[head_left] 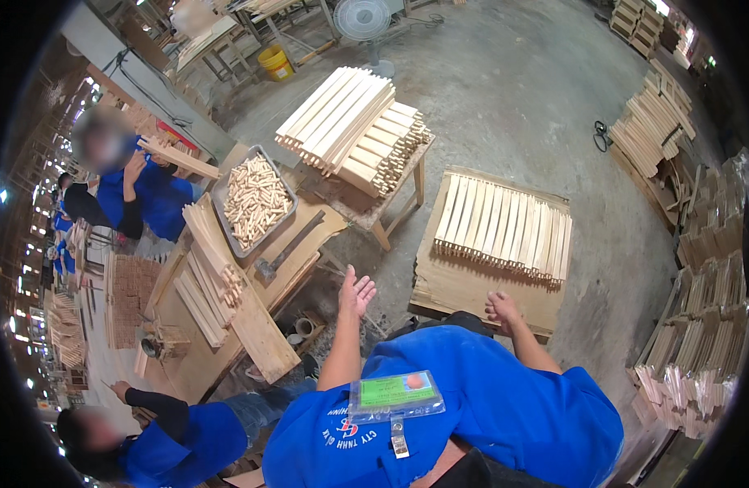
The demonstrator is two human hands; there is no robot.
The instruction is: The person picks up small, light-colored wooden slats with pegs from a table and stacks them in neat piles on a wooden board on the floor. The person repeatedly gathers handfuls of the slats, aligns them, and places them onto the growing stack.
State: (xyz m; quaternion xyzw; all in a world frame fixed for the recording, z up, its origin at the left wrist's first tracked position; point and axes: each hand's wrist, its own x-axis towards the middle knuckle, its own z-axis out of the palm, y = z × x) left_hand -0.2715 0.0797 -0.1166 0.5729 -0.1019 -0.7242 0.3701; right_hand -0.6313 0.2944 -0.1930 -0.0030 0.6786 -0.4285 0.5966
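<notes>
My left hand (358, 294) is held out with its fingers stretched and the palm showing, holding nothing. It is between the workbench on the left and the stack of slats in front of me. My right hand (502, 310) hangs just over the near part of a wooden board (439, 281); its fingers are loosely bent and slightly apart, with nothing visible in them. On that board, beyond my right hand, lies a neat row of pale wooden slats (504, 224) with narrow ends. Neither hand touches the slats.
Left, a workbench (264, 305) carries a grey tray (290, 213) of wooden dowels (256, 199), a hammer (289, 244) and loose slats (202, 297). More slats (342, 118) sit on a small table (366, 213). Two co-workers (150, 195) are left; wrapped stacks (692, 350) stand right.
</notes>
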